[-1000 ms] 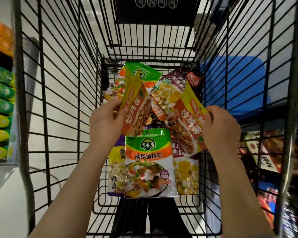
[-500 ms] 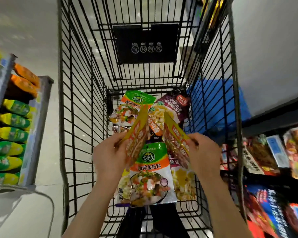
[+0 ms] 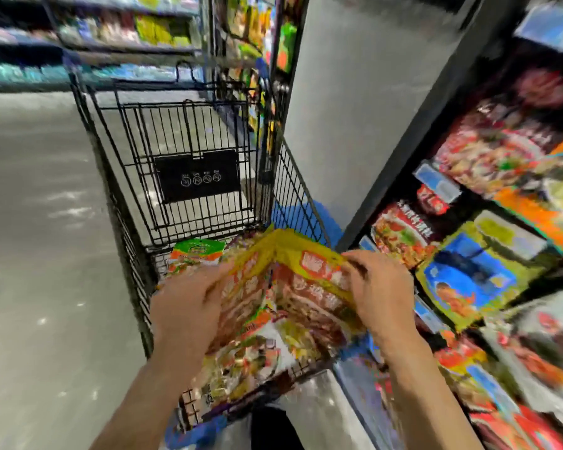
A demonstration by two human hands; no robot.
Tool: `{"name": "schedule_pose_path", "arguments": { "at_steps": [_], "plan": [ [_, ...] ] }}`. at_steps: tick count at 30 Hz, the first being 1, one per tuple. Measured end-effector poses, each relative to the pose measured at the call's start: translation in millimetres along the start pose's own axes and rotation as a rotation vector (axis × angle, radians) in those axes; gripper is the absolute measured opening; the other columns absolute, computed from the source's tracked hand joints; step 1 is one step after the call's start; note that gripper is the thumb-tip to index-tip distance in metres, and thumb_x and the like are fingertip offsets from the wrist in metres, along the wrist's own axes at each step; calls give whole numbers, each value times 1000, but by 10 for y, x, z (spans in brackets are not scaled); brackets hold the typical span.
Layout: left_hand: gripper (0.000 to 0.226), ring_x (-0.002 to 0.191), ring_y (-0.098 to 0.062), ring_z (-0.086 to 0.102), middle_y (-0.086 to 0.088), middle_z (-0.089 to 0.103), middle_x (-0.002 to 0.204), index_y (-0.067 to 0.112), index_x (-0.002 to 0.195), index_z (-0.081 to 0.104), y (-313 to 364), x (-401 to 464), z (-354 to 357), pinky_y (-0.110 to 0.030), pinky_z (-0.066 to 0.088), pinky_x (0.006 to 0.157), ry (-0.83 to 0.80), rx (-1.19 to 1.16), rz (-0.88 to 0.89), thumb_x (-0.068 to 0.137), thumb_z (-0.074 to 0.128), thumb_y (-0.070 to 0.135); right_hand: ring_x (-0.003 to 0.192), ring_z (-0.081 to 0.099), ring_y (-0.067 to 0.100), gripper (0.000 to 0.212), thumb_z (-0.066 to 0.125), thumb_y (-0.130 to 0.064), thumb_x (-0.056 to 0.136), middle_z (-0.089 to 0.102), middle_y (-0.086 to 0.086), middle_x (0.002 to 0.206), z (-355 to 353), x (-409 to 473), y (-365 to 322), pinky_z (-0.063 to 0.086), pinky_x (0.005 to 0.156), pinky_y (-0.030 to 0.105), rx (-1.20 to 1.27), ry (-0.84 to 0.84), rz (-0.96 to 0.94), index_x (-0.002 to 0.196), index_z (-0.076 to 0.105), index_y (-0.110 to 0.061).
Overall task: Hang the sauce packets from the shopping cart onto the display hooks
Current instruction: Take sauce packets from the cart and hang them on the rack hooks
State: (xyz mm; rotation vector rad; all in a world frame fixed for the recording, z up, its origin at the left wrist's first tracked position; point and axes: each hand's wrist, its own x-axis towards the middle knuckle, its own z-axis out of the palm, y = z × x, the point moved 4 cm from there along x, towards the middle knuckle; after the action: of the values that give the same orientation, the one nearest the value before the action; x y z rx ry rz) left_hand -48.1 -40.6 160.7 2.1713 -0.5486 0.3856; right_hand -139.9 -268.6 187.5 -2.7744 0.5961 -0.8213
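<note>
The cart (image 3: 189, 131) is black wire with a black sign (image 3: 197, 175), the held packets (image 3: 293, 280) yellow and red-brown, another packet (image 3: 197, 250) green and orange, the floor (image 3: 40, 222) grey.

Shopping cart (image 3: 189, 131) of thin black metal wire with a matt finish, sauce packets (image 3: 293, 287) of glossy plastic film, shiny and crinkled, flat black sign plate (image 3: 197, 175) on the cart, matt, grey floor (image 3: 40, 254) smooth with pale reflections, hanging packets (image 3: 468, 280) on the right also of glossy film
</note>
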Motion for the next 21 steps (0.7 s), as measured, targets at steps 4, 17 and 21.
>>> {"name": "schedule_pose_path", "arguments": {
  "at_steps": [4,17,21],
  "plan": [
    [29,76,-22,67,1,73,82,21,99,75,401,33,-261,-31,50,63,-94,-19,189,76,58,20,77,68,27,18,59,-18,73,73,5,82,-760,-255,-55,48,67,31,57,135,55,85,74,-14],
    [37,84,-16,64,5,72,92,29,99,73,2039,-223,-137,-36,51,73,-316,-301,527,67,59,14,76,68,27,19,58,-24,72,74,-1,81,-2909,-1577,559,52,73,42,-346,346,327,82,74,-21],
    [37,87,-19,68,4,72,94,29,98,73,2623,-499,121,-40,54,79,-390,-428,600,66,65,11,76,69,24,17,60,-23,72,74,-1,81,-3460,-2197,865,53,72,39,-442,432,441,80,74,-19]
  ]
}}
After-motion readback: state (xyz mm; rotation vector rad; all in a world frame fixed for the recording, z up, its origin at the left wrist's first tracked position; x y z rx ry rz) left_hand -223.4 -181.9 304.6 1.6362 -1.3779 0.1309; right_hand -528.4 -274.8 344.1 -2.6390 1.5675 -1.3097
